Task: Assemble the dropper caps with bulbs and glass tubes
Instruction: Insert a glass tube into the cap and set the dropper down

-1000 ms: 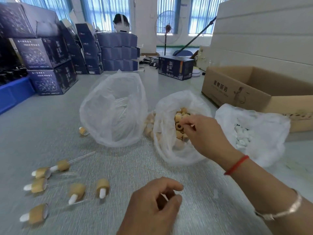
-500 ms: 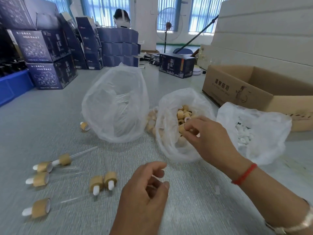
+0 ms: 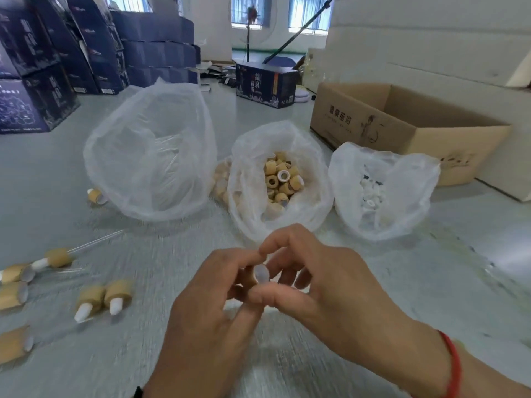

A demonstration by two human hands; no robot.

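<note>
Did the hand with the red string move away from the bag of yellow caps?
Yes. The right hand has pulled back out of the cap bag, toward the person, and now meets the left hand around a cap.

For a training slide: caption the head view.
Both hands, left hand and right hand, hold a tan dropper cap before the open bag of caps.

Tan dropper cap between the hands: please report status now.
Left hand and right hand both pinch tan dropper cap. White bulb seen at its end. No glass tube fitted. Nothing in the way.
</note>
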